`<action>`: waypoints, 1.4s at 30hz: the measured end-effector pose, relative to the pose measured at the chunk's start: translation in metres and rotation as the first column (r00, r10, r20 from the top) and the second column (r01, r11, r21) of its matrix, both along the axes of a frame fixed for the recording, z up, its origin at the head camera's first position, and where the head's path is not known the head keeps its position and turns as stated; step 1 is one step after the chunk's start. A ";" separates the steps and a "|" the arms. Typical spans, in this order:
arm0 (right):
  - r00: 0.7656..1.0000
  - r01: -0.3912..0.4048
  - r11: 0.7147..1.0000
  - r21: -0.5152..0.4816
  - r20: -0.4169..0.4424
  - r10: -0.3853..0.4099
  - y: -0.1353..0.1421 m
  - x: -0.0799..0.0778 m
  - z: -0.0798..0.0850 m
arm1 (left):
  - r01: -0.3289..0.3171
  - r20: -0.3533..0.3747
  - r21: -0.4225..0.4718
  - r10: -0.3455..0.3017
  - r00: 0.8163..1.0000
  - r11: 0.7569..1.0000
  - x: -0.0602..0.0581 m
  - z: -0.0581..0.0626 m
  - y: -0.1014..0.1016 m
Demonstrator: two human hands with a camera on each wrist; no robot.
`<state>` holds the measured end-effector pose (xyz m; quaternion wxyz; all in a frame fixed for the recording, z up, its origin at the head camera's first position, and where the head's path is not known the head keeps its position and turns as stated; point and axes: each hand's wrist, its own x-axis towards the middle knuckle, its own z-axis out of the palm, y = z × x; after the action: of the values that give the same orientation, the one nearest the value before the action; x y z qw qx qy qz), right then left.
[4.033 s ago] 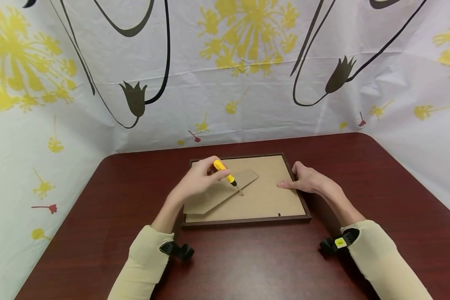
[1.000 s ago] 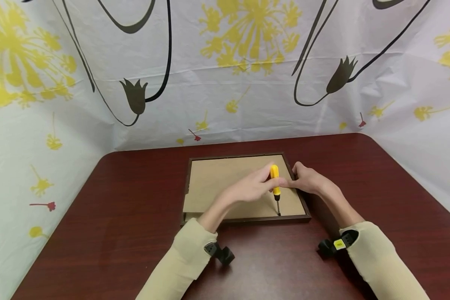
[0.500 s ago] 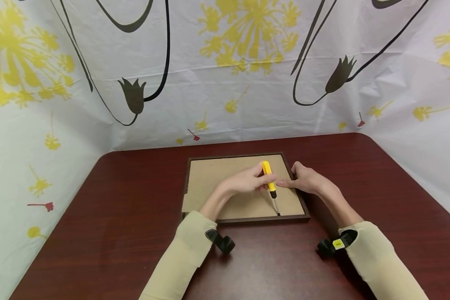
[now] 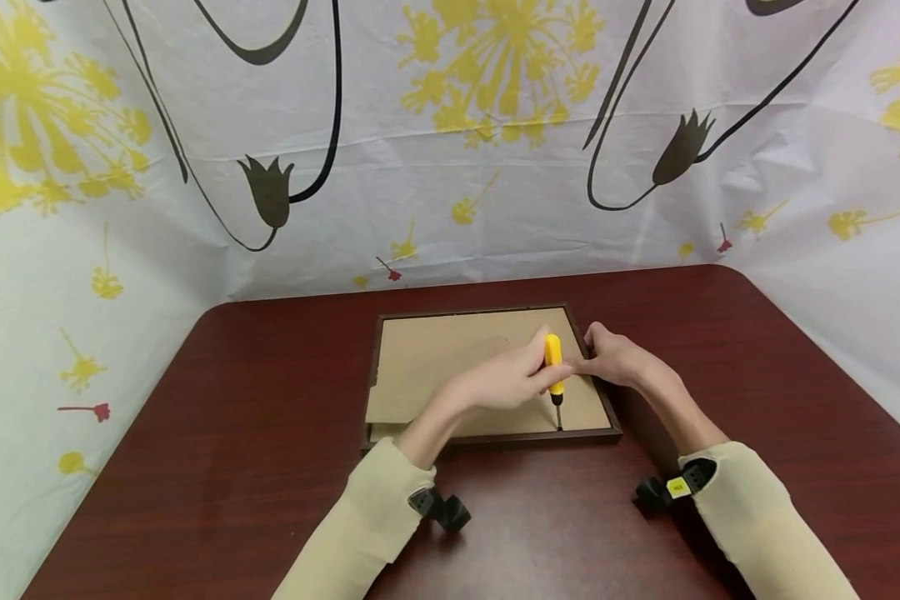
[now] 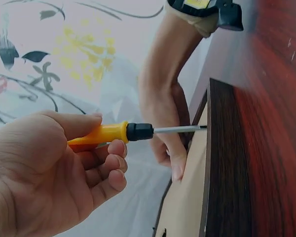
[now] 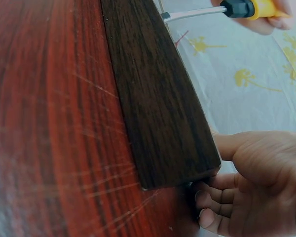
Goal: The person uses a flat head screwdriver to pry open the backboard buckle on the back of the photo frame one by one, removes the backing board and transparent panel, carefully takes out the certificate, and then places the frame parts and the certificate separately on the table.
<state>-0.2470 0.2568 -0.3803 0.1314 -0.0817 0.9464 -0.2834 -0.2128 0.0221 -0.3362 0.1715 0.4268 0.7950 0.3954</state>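
Observation:
A picture frame (image 4: 495,439) lies face down, its tan backing board (image 4: 457,329) upward within dark wood edges. My left hand (image 4: 495,379) holds a yellow-handled screwdriver (image 4: 553,360) nearly upright, thumb and fingers around the handle. In the left wrist view, the metal shaft (image 5: 177,129) meets a small dark tab at the frame's inner edge. My right hand (image 4: 618,360) grips the frame's right side, thumb over the backing and fingers around the outer edge. The right wrist view shows those fingers (image 6: 219,202) curled by the frame's corner.
A tan board flap (image 4: 397,407) lies over the left part of the backing, partly hidden by my left arm. The dark red table (image 4: 217,433) runs around the frame. White patterned sheeting (image 4: 450,225) rises behind and at both sides.
My left hand has brought the screwdriver from mid-board to the tab at the near right edge. Its handle leaned left half a second ago and stands straighter now. My right hand has stayed.

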 end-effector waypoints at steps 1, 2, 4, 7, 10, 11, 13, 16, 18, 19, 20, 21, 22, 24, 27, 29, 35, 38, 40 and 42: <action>1.000 -0.001 1.000 0.000 -0.002 0.001 0.000 0.000 0.000 | 0.007 -0.023 -0.011 -0.008 1.000 1.000 0.002 0.001 0.000; 1.000 -0.002 1.000 -0.001 -0.006 0.002 0.001 0.000 0.000 | 0.011 -0.050 -0.024 -0.012 0.999 1.000 0.005 0.002 0.001; 1.000 -0.005 1.000 0.001 -0.013 0.005 0.001 0.001 0.000 | 0.015 -0.107 -0.043 -0.020 0.994 0.999 0.009 0.004 0.002; 0.999 -0.006 1.000 0.013 -0.031 0.006 0.001 0.001 0.000 | 0.001 -0.189 -0.060 -0.013 0.982 0.998 0.016 0.006 0.003; 0.999 -0.009 1.000 0.020 -0.039 0.009 0.000 0.002 0.001 | -0.015 -0.254 -0.063 -0.002 0.967 0.998 0.021 0.006 0.003; 0.999 -0.008 1.000 0.023 -0.039 0.009 0.000 0.002 0.001 | -0.020 -0.272 -0.068 0.001 0.962 0.998 0.023 0.006 0.003; 0.999 -0.007 1.000 0.029 -0.040 0.008 -0.001 0.002 0.001 | -0.030 -0.306 -0.083 0.003 0.952 0.996 0.025 0.005 0.003; 0.999 -0.011 0.999 0.031 -0.040 0.012 -0.001 0.002 0.002 | -0.050 -0.351 -0.122 0.004 0.937 0.991 0.029 0.004 0.002; 0.999 -0.014 1.000 0.028 -0.039 0.015 -0.001 0.002 0.002 | -0.057 -0.365 -0.140 0.002 0.931 0.989 0.031 0.004 0.002; 0.999 -0.015 1.000 0.025 -0.037 0.015 -0.001 0.002 0.002 | -0.059 -0.376 -0.143 0.001 0.926 0.988 0.032 0.003 0.002; 0.999 -0.015 1.000 0.021 -0.035 0.015 -0.001 0.002 0.002 | -0.062 -0.386 -0.144 0.001 0.923 0.988 0.033 0.003 0.001; 0.999 -0.016 1.000 0.016 -0.033 0.016 -0.001 0.002 0.002 | -0.060 -0.393 -0.141 0.000 0.920 0.988 0.034 0.002 0.001; 0.999 -0.016 1.000 0.011 -0.031 0.016 -0.001 0.002 0.002 | -0.059 -0.404 -0.137 -0.001 0.915 0.989 0.035 0.002 0.000; 1.000 -0.015 1.000 0.002 -0.026 0.016 -0.001 0.002 0.002 | -0.055 -0.429 -0.128 -0.006 0.903 0.990 0.037 0.001 -0.001; 1.000 -0.015 1.000 -0.008 -0.022 0.015 -0.001 0.003 0.001 | -0.052 -0.458 -0.127 -0.012 0.889 0.991 0.040 0.001 -0.002; 1.000 -0.015 1.000 -0.006 -0.018 0.015 -0.001 0.002 0.001 | -0.054 -0.472 -0.127 -0.013 0.881 0.990 0.041 0.000 -0.003; 1.000 -0.010 1.000 0.013 0.002 0.010 -0.001 0.000 0.001 | -0.055 -0.396 -0.029 0.039 0.918 0.998 0.037 -0.003 -0.008; 1.000 0.001 1.000 0.021 0.007 -0.001 -0.002 0.000 0.000 | -0.073 -0.288 0.041 0.081 0.954 0.997 0.031 -0.006 -0.013; 1.000 0.014 1.000 0.026 0.017 -0.015 -0.002 0.000 0.000 | -0.090 -0.223 0.071 0.104 0.969 0.993 0.027 -0.009 -0.015; 1.000 0.020 0.999 0.029 0.016 -0.021 -0.002 0.001 -0.001 | -0.107 -0.161 0.095 0.121 0.980 0.990 0.024 -0.011 -0.018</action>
<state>-0.2460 0.2545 -0.3809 0.1374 -0.0677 0.9501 -0.2719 -0.1893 0.0042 -0.3476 0.0632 0.4189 0.8120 0.4015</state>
